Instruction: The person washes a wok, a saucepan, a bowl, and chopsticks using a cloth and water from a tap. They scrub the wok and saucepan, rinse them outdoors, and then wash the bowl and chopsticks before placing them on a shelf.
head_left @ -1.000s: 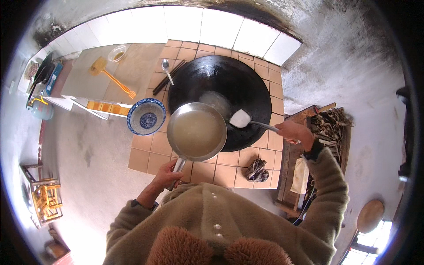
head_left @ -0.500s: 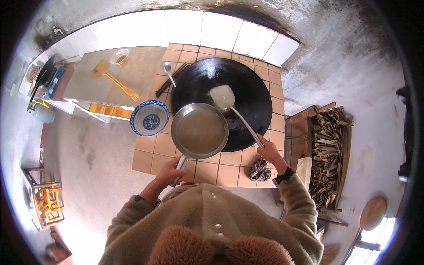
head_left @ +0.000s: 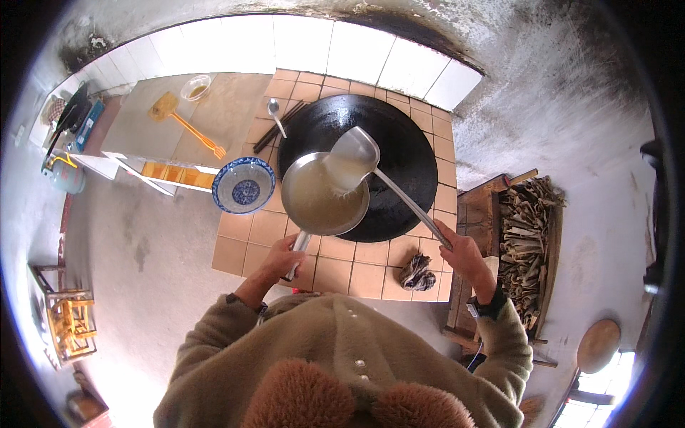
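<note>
A metal pan (head_left: 287, 191) is held by its handle in the left hand (head_left: 285, 258), above the near left part of the wok; cloudy, yellowish liquid (head_left: 314, 205) is contained in it. The left handle grip is closed, with the fingers wrapped around and the forearm angled inward. By the right hand (head_left: 464, 253), the end of a long-handled metal spatula (head_left: 360, 145) is gripped, the fingers closed and the arm reaching forward and to the left. The spatula's broad, shiny blade is tilted over the pan, and pale liquid is seen running from its lower edge into the pan. A crumpled dark cloth (head_left: 417, 274) is noted on the tiled stove top (head_left: 333, 275), near the right hand.

Beyond the pan, a wide black wok (head_left: 399, 160) is set into the tiles (its bottom is largely hidden). To the left, a blue-and-white bowl (head_left: 227, 170) is placed, its patterned base exposed. Farther off, a spoon (head_left: 275, 114) is laid beside dark sticks (head_left: 270, 137). On the counter (head_left: 235, 107), an orange spatula (head_left: 191, 130) and a clear dish (head_left: 188, 94) holding a little brownish liquid are found.
</note>
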Demonstrator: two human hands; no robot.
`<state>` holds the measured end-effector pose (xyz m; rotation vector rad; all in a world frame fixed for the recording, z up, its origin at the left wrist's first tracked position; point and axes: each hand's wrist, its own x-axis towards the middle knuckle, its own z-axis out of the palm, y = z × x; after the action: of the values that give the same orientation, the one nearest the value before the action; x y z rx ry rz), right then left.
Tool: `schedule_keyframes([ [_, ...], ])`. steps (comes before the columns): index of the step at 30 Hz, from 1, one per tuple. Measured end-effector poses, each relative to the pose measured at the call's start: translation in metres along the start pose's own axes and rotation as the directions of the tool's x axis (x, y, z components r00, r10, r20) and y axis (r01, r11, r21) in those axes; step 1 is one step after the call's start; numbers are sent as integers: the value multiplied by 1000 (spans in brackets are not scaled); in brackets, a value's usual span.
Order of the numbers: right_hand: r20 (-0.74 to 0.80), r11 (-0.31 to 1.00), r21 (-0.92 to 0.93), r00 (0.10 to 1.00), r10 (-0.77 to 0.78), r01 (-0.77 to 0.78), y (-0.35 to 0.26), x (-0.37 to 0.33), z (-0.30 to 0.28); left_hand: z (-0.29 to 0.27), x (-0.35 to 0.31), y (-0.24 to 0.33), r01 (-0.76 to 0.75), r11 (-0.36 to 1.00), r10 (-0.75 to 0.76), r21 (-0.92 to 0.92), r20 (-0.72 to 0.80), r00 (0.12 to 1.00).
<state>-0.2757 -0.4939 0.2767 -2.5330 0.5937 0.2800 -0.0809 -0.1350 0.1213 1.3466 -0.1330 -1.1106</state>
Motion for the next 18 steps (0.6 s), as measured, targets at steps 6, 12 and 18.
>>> schedule_keyframes([
  [6,-179,753,-656,958,-222,52,6,-11,-13,2,-3,1,-12,1000,12,-10,-22,1000],
  [12,70,906,-396,988,-134,151,18,45,-50,-7,-21,-4,62,996,-62,-65,-2,998],
  [18,540,967,-119,802,253,-225,38,101,-51,-7,-33,-3,76,997,-76,-6,-19,997],
])
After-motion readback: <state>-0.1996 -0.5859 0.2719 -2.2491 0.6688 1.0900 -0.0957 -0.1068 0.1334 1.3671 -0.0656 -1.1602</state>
